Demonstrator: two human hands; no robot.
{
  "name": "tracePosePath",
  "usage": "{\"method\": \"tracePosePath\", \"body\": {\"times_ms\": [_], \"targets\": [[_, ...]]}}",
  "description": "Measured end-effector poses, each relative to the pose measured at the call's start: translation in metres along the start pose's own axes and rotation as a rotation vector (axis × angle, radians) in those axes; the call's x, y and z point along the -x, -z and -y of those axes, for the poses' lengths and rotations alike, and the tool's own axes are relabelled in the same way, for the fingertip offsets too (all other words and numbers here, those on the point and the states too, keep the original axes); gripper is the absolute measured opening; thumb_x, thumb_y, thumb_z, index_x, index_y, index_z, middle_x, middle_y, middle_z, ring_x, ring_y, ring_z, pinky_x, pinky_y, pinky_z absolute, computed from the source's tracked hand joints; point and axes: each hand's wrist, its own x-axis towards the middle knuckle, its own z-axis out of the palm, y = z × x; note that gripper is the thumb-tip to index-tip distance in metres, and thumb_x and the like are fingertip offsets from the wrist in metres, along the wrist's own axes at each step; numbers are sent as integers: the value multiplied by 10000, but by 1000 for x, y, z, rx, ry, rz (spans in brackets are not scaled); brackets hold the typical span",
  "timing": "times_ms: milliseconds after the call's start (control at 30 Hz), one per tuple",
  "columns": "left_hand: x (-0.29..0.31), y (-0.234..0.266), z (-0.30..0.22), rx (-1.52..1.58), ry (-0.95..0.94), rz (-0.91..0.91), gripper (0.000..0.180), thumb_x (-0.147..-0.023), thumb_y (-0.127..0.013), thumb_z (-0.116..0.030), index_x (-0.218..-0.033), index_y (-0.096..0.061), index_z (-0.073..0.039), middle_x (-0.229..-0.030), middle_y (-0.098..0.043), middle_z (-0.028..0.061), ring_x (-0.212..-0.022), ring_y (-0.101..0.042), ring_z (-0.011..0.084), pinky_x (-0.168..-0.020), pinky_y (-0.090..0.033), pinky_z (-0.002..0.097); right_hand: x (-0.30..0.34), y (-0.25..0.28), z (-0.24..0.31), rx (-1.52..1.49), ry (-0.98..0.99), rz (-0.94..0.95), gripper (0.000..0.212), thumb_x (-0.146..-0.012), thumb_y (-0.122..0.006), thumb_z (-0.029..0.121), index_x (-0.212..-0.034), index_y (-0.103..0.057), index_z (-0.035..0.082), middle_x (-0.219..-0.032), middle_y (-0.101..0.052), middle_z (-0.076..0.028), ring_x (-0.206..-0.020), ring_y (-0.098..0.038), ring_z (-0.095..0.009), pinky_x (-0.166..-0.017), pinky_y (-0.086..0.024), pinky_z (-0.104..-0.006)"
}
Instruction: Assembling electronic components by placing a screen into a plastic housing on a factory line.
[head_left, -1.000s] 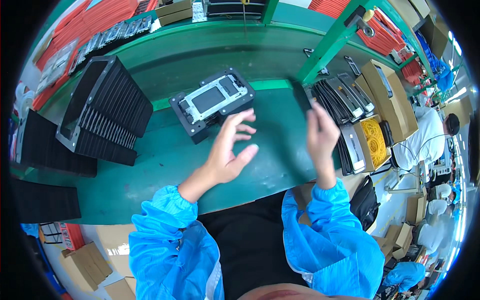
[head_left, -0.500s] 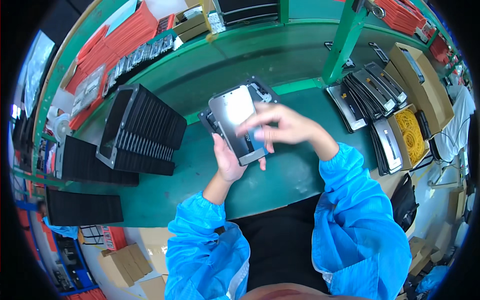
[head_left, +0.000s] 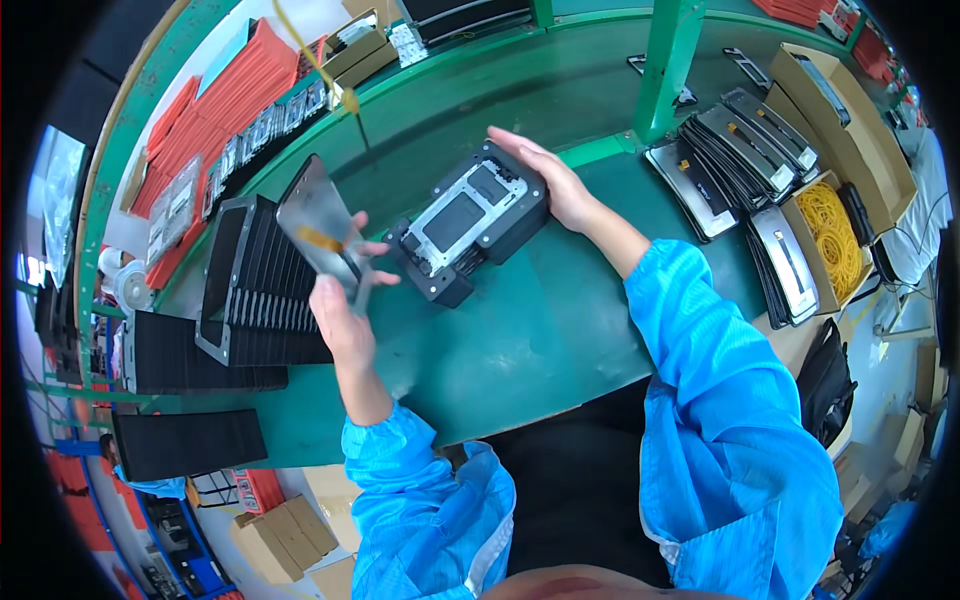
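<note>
My left hand (head_left: 345,325) is closed on a phone screen panel (head_left: 318,212), held tilted at the near end of a stack of black frames. The panel has a dark grey back and an orange flex cable. To its right, a thick black fixture (head_left: 520,220) lies on the bench, with a silver phone mid-frame (head_left: 455,222) set in its top. Along the fixture's far right corner lies my right hand (head_left: 560,190), fingers stretched out and touching its side. The thumb of that hand is hidden.
Stacked black frames (head_left: 265,290) stand at the left of the green bench (head_left: 500,350). Piles of screen panels (head_left: 715,175) lie at the right, beside a cardboard box of yellow bands (head_left: 832,235). A green post (head_left: 668,70) rises behind; a yellow cord (head_left: 310,50) hangs far left.
My left hand has carried the panel left, away from over the fixture, and tilted it. My right hand has left the panel and moved to the fixture's far right corner. The mid-frame now shows.
</note>
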Motion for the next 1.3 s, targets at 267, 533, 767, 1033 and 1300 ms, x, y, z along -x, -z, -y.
{"method": "tracePosePath", "body": {"times_ms": [267, 533, 767, 1033, 1300], "targets": [[1, 18, 16, -431, 53, -9, 556, -836, -850, -113, -1346, -666, 9, -1377, -630, 153, -1252, -621, 260, -1097, -461, 337, 9, -2, -4, -82, -175, 211, 663, -1103, -422, 441, -1630, -370, 42, -1646, -426, -116, -1510, -411, -231, -1259, -276, -366], [-11, -24, -15, -1004, 37, 230, 657, -828, -857, -189, -1424, -624, -43, -1326, -659, 148, -1260, -607, 272, -1208, -339, 433, 13, -11, -4, -115, -169, 264, 669, -1107, -415, 455, -1638, -354, 53, -1657, -410, -95, -1521, -389, -227, -1271, -247, -380], [-12, -56, 6, -1031, -1, 202, 696, -821, -864, -387, -1412, -621, -110, -1331, -638, 157, -1296, -575, 353, -1222, -156, 685, 10, -12, -4, -153, -214, 257, 651, -1105, -421, 459, -1632, -382, 79, -1633, -437, -83, -1490, -413, -220, -1257, -269, -393], [-6, -63, 10, -1133, -6, 166, 702, -826, -854, -397, -1414, -607, -103, -1318, -634, 164, -1310, -567, 357, -1221, -163, 689, 14, -12, 2, -194, -253, 244, 635, -1077, -477, 392, -1630, -395, 93, -1638, -425, -91, -1504, -384, -228, -1257, -266, -388], [-1, -57, 3, -1142, -98, 173, 756, -762, -897, -386, -1398, -611, -95, -1313, -636, 162, -1296, -578, 364, -1216, -212, 677, 13, -4, -3, -49, -166, 314, 745, -962, -606, 205, -1654, -348, 107, -1673, -366, -108, -1586, -265, -248, -1284, -210, -374]]}}
